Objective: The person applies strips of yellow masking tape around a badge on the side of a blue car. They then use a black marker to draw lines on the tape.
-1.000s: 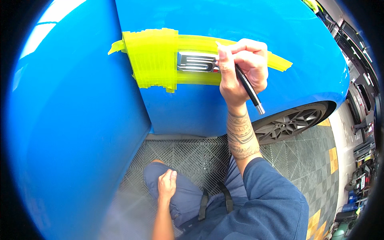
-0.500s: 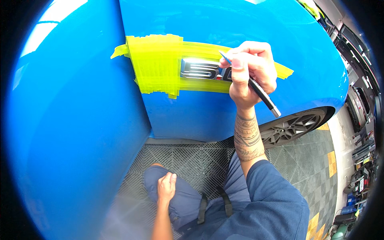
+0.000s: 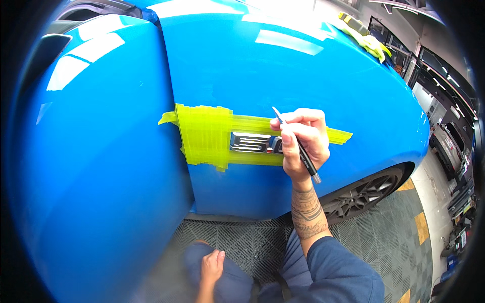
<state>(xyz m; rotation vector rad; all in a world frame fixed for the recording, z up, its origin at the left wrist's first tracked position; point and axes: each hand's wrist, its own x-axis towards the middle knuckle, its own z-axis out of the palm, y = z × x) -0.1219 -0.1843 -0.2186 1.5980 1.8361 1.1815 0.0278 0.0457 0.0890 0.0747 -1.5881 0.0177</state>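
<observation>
My right hand [image 3: 306, 143] pinches a slim black pen-like tool [image 3: 306, 160] with a pointed metallic tip and a silver butt end. Its tip points up and left, in front of the upper strip of yellow-green masking tape [image 3: 204, 134] on a blue car panel [image 3: 227, 76]; I cannot tell whether it touches. The tape frames a chrome and black badge [image 3: 249, 142], whose right part my hand hides. Low in view, my left hand [image 3: 212, 266] rests closed on my leg, with nothing seen in its curled fingers.
An open blue car door [image 3: 111, 151] stands at left, beside a dark gap. The wheel [image 3: 361, 197] sits at lower right over grey floor tiles [image 3: 389, 242]. A yellow-green cloth [image 3: 371, 45] lies on the car at the far right. Another car [image 3: 449, 146] stands beyond.
The view has tilted up, so the panel, tape and badge appear lower and more of the car's top shows. My right hand still holds the tool near the badge; my left stays on my leg.
</observation>
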